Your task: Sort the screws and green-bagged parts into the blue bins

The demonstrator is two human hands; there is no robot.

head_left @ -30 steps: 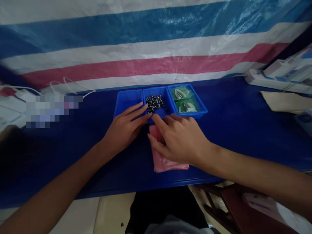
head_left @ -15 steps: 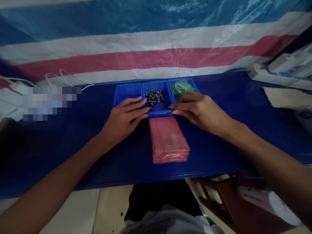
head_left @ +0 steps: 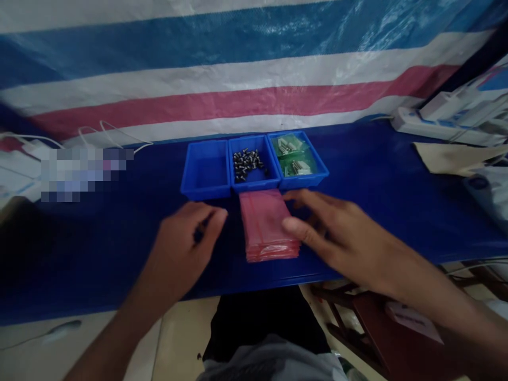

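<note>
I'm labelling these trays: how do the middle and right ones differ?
The middle tray holds loose, dark, screw-like pieces; the right tray holds green packets with pale pieces. The middle tray has a tray on each side; the right tray, only on its left. Both are blue and open-topped.

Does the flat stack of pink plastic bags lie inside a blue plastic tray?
No, the pink stack lies on the dark blue tabletop, in front of the middle blue tray.

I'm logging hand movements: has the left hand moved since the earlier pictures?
Yes. Judged against the blue table, the left hand has drawn back from the left blue tray toward the table's front edge.
</note>
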